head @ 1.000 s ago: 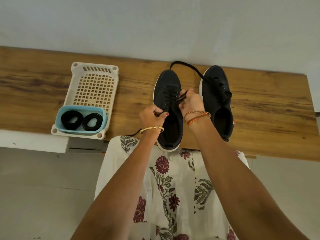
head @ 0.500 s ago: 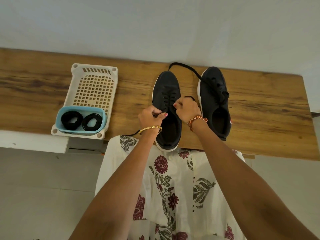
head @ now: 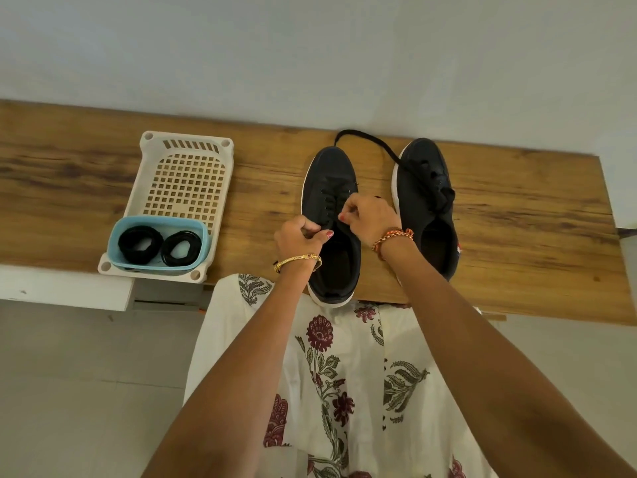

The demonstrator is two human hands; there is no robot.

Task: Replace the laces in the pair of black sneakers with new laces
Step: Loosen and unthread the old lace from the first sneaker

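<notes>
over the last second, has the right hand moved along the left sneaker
Yes. The right hand has drawn back from mid-laces toward the left sneaker opening, nearer the left hand; it grips the lace.

A wooden bench (head: 517, 236) with pronounced grain runs across the middle of the frame, against a pale wall. Left of centre, a white perforated plastic tray (head: 188, 181) rests on it, its near corner overhanging the front edge. Right of centre, two black sneakers (head: 332, 201) (head: 427, 201) with white soles stand side by side, toes toward the wall. A black lace (head: 365, 139) loops on the wood between their toes.
</notes>
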